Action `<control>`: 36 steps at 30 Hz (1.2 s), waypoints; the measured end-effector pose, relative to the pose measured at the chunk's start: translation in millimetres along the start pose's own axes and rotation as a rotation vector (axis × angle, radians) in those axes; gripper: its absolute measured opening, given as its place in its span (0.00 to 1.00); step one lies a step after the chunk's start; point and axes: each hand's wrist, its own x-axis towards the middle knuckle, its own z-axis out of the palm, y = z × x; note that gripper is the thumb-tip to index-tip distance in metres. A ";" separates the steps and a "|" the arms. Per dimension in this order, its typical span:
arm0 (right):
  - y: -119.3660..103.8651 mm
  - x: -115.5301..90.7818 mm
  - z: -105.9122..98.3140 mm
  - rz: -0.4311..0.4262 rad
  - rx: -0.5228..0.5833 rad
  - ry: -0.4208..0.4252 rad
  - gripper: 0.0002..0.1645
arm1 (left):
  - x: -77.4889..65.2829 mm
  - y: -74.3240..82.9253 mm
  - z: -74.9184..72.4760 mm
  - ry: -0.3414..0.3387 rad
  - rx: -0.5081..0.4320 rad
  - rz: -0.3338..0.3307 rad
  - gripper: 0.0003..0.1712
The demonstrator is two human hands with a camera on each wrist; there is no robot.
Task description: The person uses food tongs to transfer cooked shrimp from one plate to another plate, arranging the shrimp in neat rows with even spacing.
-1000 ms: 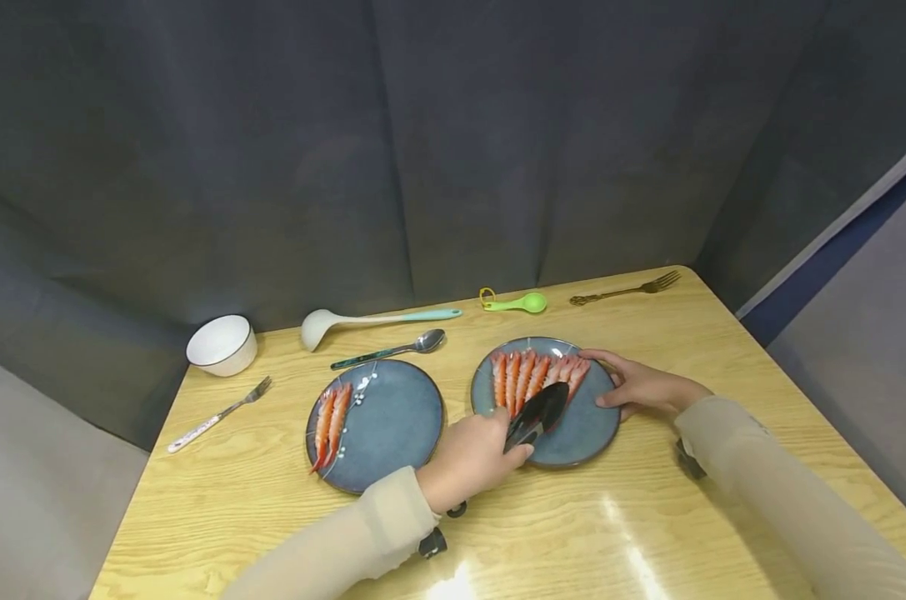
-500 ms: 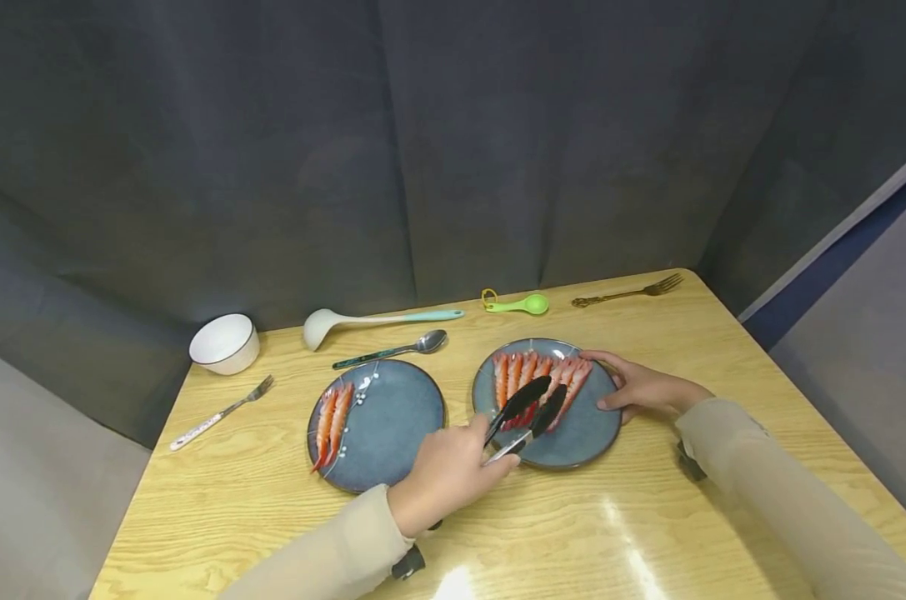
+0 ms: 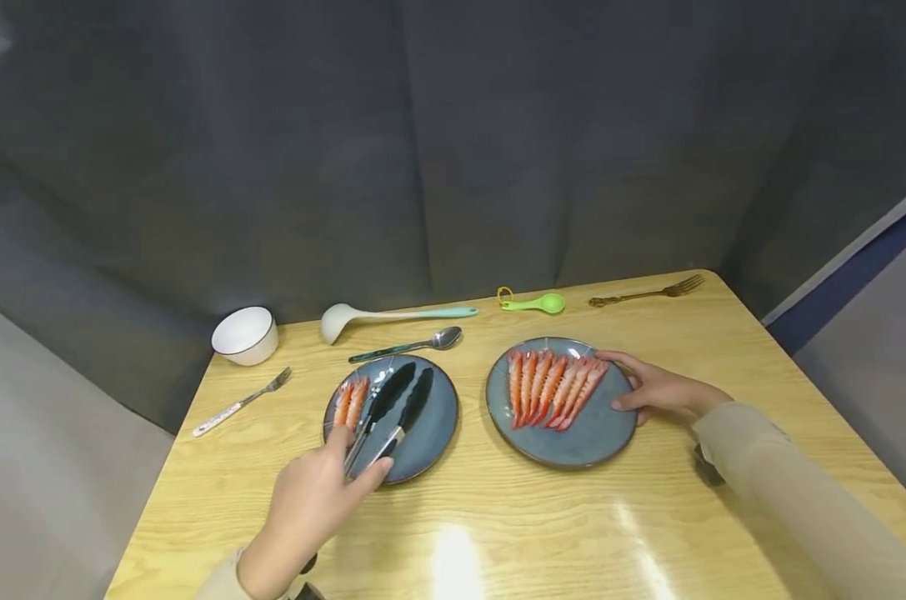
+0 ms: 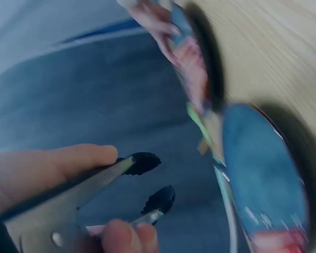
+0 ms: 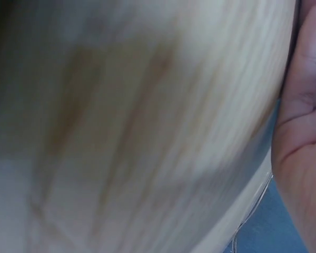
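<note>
My left hand [image 3: 310, 496] grips tongs [image 3: 387, 392] with black tips above the blue-grey left plate [image 3: 439, 421]. In the left wrist view the tongs [image 4: 100, 182] stand spread, with nothing between the tips. Two orange-and-white shrimp [image 3: 351, 400] lie at that plate's left side, their lower ends hidden behind my hand. On the matching right plate [image 3: 595, 442], several shrimp [image 3: 550, 387] form a fanned row. My right hand [image 3: 666, 392] holds this plate's right rim, thumb on top. The right wrist view shows mostly blurred wood and part of the hand [image 5: 305, 142].
Along the back of the wooden table [image 3: 535, 517] lie a white bowl [image 3: 246, 335], a ladle [image 3: 400, 315], a spoon [image 3: 411, 343], a green measuring spoon [image 3: 535, 303] and a bronze-coloured fork [image 3: 648, 293]. Another fork [image 3: 242, 402] lies left of the left plate. Dark curtain hangs behind.
The tongs have spread over the right plate, and my left hand has carried them leftward to the left plate. My right hand stays on its plate's rim. The head view has shifted slightly.
</note>
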 end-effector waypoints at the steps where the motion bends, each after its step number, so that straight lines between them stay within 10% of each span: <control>1: 0.1 0.7 -0.1 -0.005 -0.003 -0.004 0.51 | -2.5 -8.1 -0.7 0.000 0.024 -0.025 0.32; 13: 0.6 0.8 0.2 -0.005 -0.009 0.028 0.50 | -12.1 -64.3 9.2 -0.104 0.142 -0.190 0.40; 36: 2.8 4.6 -2.0 0.019 0.009 0.030 0.52 | -1.9 -45.6 17.7 -0.151 0.225 -0.139 0.34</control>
